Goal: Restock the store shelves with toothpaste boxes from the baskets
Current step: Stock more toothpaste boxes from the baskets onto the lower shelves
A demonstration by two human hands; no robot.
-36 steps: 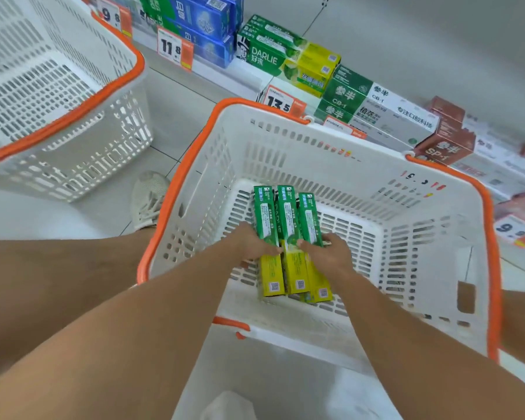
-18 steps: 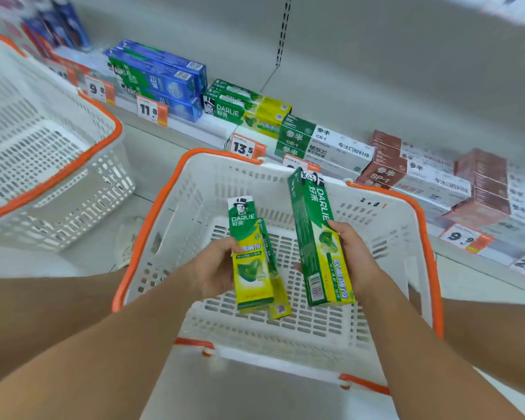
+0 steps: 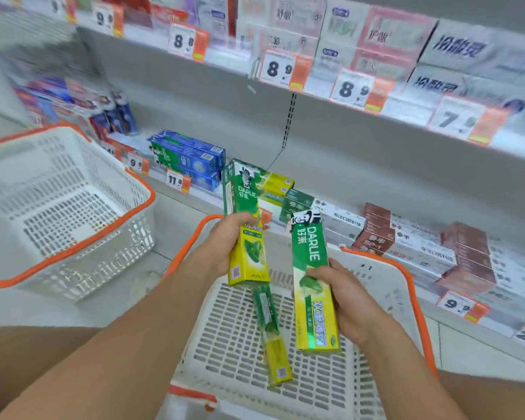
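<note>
Head view: left hand (image 3: 225, 247) gripping green-and-yellow Darlie toothpaste carton (image 3: 245, 225) upright, fingers wrapped round its middle. Right hand (image 3: 346, 301) clasping second green-and-yellow Darlie carton (image 3: 312, 286), thumb across front. Third matching carton (image 3: 272, 334), seemingly in mid-air, over white slotted plastic basket with orange rim (image 3: 412, 286). Stocked shelf (image 3: 340, 165) behind.

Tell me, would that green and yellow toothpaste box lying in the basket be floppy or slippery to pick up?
Probably stiff: the loose box in the basket looks like the straight-edged cartons held in the left hand and right hand. Likely light, since each hand lifts one easily. Its glossy faces may be a little slippery, and it looks unlikely to roll.
</note>
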